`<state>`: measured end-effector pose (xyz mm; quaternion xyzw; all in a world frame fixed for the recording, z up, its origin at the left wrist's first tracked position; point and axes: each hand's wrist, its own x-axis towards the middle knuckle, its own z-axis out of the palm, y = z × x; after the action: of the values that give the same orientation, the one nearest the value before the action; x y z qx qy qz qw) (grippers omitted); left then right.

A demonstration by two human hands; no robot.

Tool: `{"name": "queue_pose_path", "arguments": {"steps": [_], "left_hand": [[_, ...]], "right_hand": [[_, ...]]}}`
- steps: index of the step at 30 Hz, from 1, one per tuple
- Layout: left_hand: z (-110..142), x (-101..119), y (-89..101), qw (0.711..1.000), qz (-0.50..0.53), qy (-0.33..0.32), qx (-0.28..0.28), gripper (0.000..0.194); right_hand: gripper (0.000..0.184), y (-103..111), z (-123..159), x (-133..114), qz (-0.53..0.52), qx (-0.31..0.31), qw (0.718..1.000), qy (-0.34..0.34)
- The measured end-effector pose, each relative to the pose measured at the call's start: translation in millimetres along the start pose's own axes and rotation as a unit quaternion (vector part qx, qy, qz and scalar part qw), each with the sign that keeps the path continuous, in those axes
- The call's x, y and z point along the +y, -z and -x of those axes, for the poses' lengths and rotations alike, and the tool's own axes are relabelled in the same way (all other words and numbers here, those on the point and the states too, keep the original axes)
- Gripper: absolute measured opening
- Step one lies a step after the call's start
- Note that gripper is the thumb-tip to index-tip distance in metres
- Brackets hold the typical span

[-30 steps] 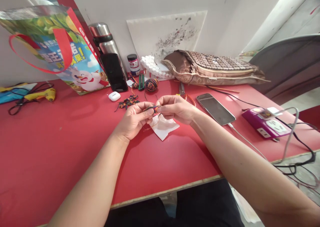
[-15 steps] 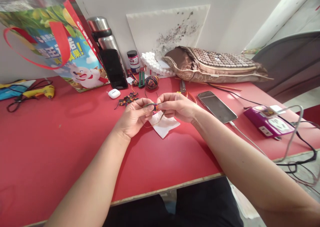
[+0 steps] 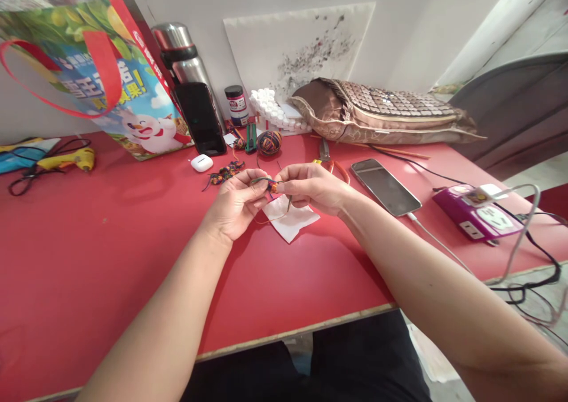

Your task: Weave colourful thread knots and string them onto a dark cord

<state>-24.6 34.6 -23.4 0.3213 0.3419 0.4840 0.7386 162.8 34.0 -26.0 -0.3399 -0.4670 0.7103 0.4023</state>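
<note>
Between my two hands is a small multicoloured yarn piece (image 3: 271,185), with dark strands running off it. My left hand (image 3: 235,204) pinches its left side between thumb and fingers. Closed on its right side is my right hand (image 3: 310,186), and a thin dark pointed end sticks out below those fingers. Much of the piece is covered by fingertips. Under the hands lies a white tissue (image 3: 290,221), crossed by a thin strand. Just beyond are a multicoloured yarn ball (image 3: 268,143) and a bundle of knotted yarn (image 3: 227,172).
On the red table (image 3: 133,242) stand a colourful bag (image 3: 146,115), a steel flask (image 3: 189,65) and an upright black phone (image 3: 200,118). A white earbud case (image 3: 201,163), orange-handled pliers (image 3: 339,171), another phone (image 3: 385,186), a purple power strip (image 3: 479,213) and a yellow glue gun (image 3: 71,159) lie around.
The yarn piece has shifted slightly left, showing more of its colours between my fingertips. Both hands keep their hold, and the view has tilted a little.
</note>
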Motion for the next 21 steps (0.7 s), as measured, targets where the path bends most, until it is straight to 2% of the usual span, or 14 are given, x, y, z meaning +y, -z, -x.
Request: {"name": "queue_pose_path", "arguments": {"steps": [4,11,16,21], "left_hand": [[0.7,-1.2,-3.0,1.0,-0.008,-0.002,0.022,0.022],[-0.2,-4.5,-4.4,0.998,-0.003,0.037,0.049,0.021],[-0.5,-3.0,-3.8,0.998,-0.001,0.038,0.044,0.016],[-1.1,-5.3,-1.0,0.999,0.009,0.038,0.002,0.026]], "right_hand": [[0.037,-3.7,-1.1,3.6,0.005,0.031,0.999,0.005],[0.026,-3.9,-1.7,5.9,0.057,0.045,0.997,0.007],[0.03,-1.9,-1.0,1.9,-0.019,0.025,0.999,-0.029],[0.034,1.8,-0.6,0.1,-0.104,0.042,0.994,-0.01]]}}
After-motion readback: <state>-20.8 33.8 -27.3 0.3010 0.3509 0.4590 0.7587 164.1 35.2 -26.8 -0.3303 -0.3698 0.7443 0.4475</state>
